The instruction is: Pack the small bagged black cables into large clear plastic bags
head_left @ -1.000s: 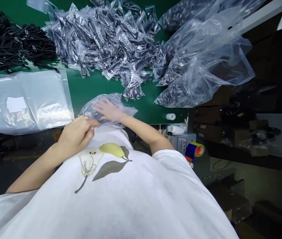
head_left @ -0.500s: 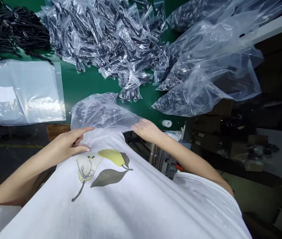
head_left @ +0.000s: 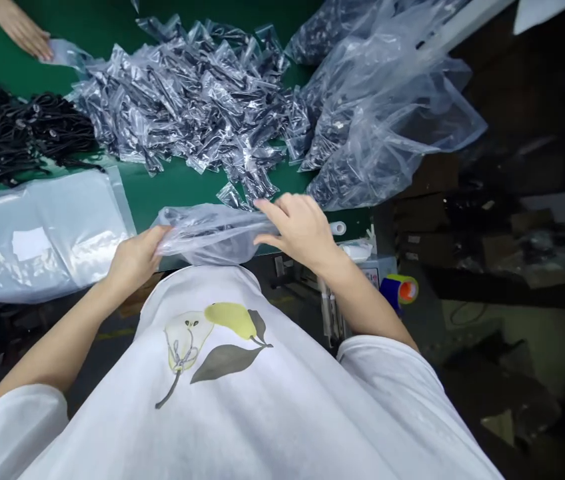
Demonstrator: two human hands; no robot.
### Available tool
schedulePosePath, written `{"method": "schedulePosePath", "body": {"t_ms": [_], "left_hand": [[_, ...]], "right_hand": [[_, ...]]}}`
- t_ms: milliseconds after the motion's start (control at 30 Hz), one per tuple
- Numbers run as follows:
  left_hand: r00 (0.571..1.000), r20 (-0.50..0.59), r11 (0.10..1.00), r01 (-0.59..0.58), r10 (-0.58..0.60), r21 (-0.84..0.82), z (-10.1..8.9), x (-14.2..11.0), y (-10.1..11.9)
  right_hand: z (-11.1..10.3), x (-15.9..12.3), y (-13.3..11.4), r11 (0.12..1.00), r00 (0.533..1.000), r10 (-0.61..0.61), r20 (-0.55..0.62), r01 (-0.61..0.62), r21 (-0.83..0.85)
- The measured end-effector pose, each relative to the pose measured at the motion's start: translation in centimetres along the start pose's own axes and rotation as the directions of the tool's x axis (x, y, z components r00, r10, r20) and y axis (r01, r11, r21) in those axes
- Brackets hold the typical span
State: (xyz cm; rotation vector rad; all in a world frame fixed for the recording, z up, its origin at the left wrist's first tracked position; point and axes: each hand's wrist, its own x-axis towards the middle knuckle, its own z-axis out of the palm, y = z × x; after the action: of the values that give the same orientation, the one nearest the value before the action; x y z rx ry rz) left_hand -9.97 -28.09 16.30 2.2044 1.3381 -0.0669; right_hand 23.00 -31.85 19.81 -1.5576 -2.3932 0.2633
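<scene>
Head view: the left hand [head_left: 135, 260] was closed at the thumb and fingertips on the left end of a crumpled clear bag [head_left: 212, 230], which lay at the near edge of the green desk [head_left: 150, 190] and partly overhung it. The right hand [head_left: 305, 230], at the bag's right end, was partly open, thumb and forefinger apart; its remaining fingers were largely hidden, and whether it gripped the film could not be told. Folds and glare obscured the dark contents. Beyond lay a heap of small packets [head_left: 187, 100], their contents hard to make out. To its left, black cords [head_left: 57, 123] were cut off by the frame; nearer lay a flat plastic sheet [head_left: 77, 230] bearing a white label [head_left: 31, 244]. Large filled bags [head_left: 362, 167] stood at right, the farthest cropped above. A co-worker's hand [head_left: 20, 30], its arm cut off, touched a small empty-looking bag [head_left: 65, 53].
</scene>
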Motion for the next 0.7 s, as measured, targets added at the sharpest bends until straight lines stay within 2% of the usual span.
{"method": "schedulePosePath", "body": {"t_ms": [67,133,200,267,300,367,433,533,600,667,700], "left_hand": [[0.996,0.043,0.980,-0.074,0.083,-0.185,-1.0,0.1,-1.1],[0.981,0.101,0.921,-0.116,0.164,-0.372,-1.5,0.9,-1.2],[0.981,0.111,0.861,-0.081,0.157,-0.502,-1.7,2.2,-0.5],[0.994,0.066,0.821,-0.032,0.084,-0.570,-2.1,3.4,0.8],[0.998,0.045,0.807,-0.013,0.049,-0.591,-2.7,3.9,1.6],[1.000,0.023,0.774,0.005,0.012,-0.633,-4.3,4.7,3.7],[1.000,0.016,0.728,0.001,0.014,-0.686,-6.5,5.6,6.4],[0.996,-0.088,0.688,-0.058,-0.009,-0.723,-9.4,8.0,11.9],[0.977,-0.215,0.700,-0.146,-0.010,-0.699,-10.6,10.5,16.4],[0.937,-0.342,0.669,-0.296,0.067,-0.682,-11.5,13.4,21.2],[0.911,-0.392,0.625,-0.382,0.130,-0.681,-11.9,14.7,23.4]], "right_hand": [[2.1,-0.3,-0.2,0.984,0.984,0.171,0.056,-0.173,0.034],[4.4,-0.7,-0.6,0.921,0.923,0.345,0.172,-0.369,0.130],[5.8,-1.3,-0.9,0.782,0.832,0.493,0.255,-0.552,0.289],[5.4,-2.1,-1.0,0.634,0.780,0.593,0.199,-0.605,0.481],[4.6,-2.5,-0.9,0.590,0.766,0.631,0.121,-0.575,0.567],[1.9,-3.2,-0.7,0.561,0.735,0.676,-0.052,-0.467,0.684],[-1.4,-3.7,0.0,0.562,0.690,0.700,-0.186,-0.370,0.740],[-6.7,-4.3,2.5,0.603,0.603,0.714,-0.356,-0.271,0.751],[-10.5,-4.8,5.4,0.653,0.553,0.691,-0.465,-0.203,0.730],[-14.5,-5.3,8.6,0.705,0.532,0.633,-0.561,-0.098,0.702],[-16.4,-5.5,10.1,0.730,0.528,0.592,-0.609,-0.033,0.682]]}}
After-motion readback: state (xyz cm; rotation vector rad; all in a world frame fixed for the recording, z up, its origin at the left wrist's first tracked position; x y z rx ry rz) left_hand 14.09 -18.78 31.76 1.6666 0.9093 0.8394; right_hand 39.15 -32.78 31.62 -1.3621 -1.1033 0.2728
